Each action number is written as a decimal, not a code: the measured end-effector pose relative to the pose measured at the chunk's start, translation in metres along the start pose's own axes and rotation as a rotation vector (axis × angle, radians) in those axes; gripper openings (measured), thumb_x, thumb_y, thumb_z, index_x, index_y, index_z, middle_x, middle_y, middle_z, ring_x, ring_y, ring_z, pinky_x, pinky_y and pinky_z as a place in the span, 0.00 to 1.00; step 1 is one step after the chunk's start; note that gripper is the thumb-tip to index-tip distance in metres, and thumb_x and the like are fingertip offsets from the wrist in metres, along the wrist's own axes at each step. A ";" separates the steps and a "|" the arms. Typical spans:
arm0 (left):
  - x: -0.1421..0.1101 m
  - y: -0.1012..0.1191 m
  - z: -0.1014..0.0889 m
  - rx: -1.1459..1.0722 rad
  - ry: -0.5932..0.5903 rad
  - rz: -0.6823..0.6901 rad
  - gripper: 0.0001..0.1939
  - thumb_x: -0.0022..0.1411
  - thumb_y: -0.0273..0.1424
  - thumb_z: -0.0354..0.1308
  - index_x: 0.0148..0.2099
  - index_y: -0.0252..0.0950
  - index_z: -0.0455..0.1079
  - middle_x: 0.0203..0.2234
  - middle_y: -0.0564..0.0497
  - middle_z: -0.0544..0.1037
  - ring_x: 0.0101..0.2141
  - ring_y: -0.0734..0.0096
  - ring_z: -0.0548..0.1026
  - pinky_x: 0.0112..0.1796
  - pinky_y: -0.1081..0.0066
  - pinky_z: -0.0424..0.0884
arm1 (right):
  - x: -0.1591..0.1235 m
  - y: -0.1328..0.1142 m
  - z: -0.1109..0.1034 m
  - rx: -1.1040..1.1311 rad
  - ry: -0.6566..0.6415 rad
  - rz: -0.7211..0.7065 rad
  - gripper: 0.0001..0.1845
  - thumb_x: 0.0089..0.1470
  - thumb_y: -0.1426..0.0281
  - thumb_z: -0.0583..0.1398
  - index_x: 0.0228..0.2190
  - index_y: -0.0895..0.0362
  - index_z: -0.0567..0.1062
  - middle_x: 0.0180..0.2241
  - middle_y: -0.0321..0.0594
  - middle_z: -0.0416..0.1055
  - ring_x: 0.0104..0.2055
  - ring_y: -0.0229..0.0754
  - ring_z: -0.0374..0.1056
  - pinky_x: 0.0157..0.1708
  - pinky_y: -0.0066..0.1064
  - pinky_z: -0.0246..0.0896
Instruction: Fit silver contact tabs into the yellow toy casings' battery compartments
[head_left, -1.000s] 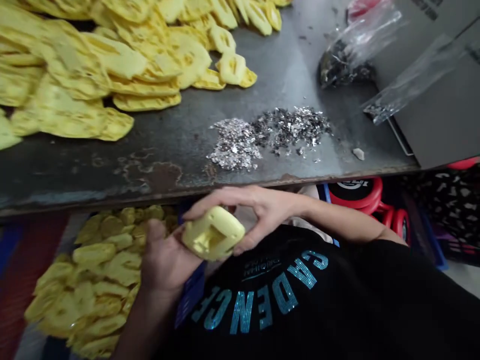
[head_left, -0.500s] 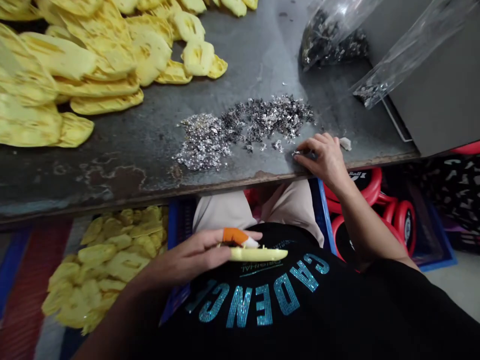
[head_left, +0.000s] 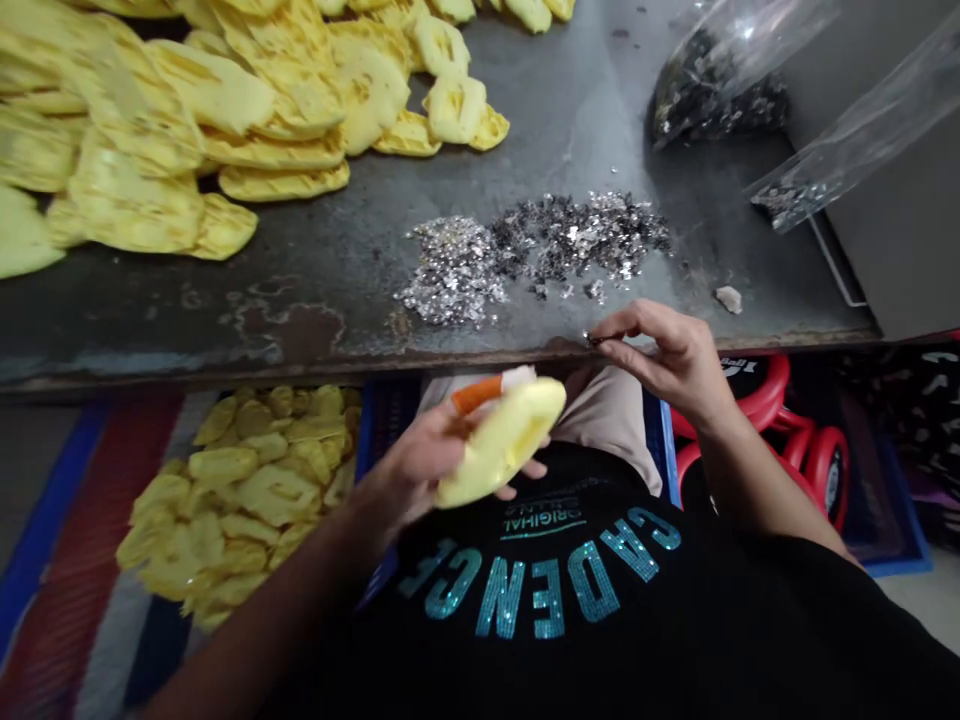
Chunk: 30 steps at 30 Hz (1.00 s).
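My left hand (head_left: 420,465) is closed on a flat yellow plastic part (head_left: 504,440), held tilted above my lap together with an orange and white piece (head_left: 484,391) behind it. My right hand (head_left: 664,355) hovers at the front edge of the metal table (head_left: 300,310), thumb and forefinger pinched on a tiny dark metal piece (head_left: 592,339). Just beyond that hand lies a heap of small shiny metal bits (head_left: 525,250).
A big heap of yellow plastic parts (head_left: 187,110) covers the table's far left. More yellow parts (head_left: 247,490) lie on the floor below. Clear bags of metal bits (head_left: 720,80) sit at the back right by a grey box (head_left: 900,220). Red wheels (head_left: 780,420) fill a blue crate.
My left hand has lifted and tilted the yellow part toward the table. My right hand has drawn back from the table top to its edge, pinching a small metal piece.
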<state>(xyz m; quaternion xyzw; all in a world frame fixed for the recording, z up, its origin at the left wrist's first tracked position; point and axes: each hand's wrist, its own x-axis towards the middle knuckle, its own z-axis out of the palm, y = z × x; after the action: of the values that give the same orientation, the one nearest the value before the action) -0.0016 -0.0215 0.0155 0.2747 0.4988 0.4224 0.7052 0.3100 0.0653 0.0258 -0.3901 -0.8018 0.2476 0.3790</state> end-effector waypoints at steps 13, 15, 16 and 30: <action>-0.007 0.003 0.013 -0.439 -0.399 -0.345 0.42 0.50 0.58 0.83 0.60 0.38 0.89 0.52 0.36 0.92 0.44 0.25 0.93 0.26 0.57 0.86 | 0.014 -0.054 0.020 -0.033 -0.073 -0.306 0.08 0.76 0.69 0.71 0.52 0.44 0.88 0.46 0.38 0.89 0.46 0.48 0.85 0.48 0.43 0.82; -0.009 0.001 0.012 -0.485 -0.429 -0.353 0.39 0.52 0.57 0.84 0.60 0.39 0.89 0.52 0.36 0.93 0.45 0.28 0.93 0.27 0.59 0.87 | 0.017 -0.053 0.021 -0.055 -0.071 -0.345 0.08 0.77 0.69 0.71 0.52 0.44 0.88 0.46 0.38 0.89 0.46 0.48 0.85 0.48 0.43 0.82; -0.010 -0.001 0.011 -0.491 -0.430 -0.360 0.40 0.53 0.58 0.84 0.60 0.40 0.90 0.51 0.36 0.93 0.45 0.28 0.93 0.27 0.59 0.86 | 0.018 -0.053 0.021 -0.079 -0.074 -0.358 0.08 0.77 0.69 0.71 0.53 0.43 0.88 0.47 0.37 0.89 0.45 0.48 0.85 0.49 0.44 0.82; -0.013 -0.002 0.017 -0.351 -0.253 -0.370 0.53 0.70 0.65 0.64 0.77 0.26 0.78 0.53 0.25 0.90 0.47 0.24 0.91 0.31 0.54 0.83 | 0.018 -0.053 0.015 -0.319 -0.142 -0.533 0.16 0.79 0.73 0.66 0.61 0.45 0.81 0.50 0.40 0.88 0.46 0.48 0.81 0.48 0.44 0.83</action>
<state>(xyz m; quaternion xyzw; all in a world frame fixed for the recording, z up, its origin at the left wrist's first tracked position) 0.0129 -0.0337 0.0258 0.1032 0.3674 0.3289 0.8638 0.2670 0.0485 0.0607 -0.2027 -0.9288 0.0374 0.3079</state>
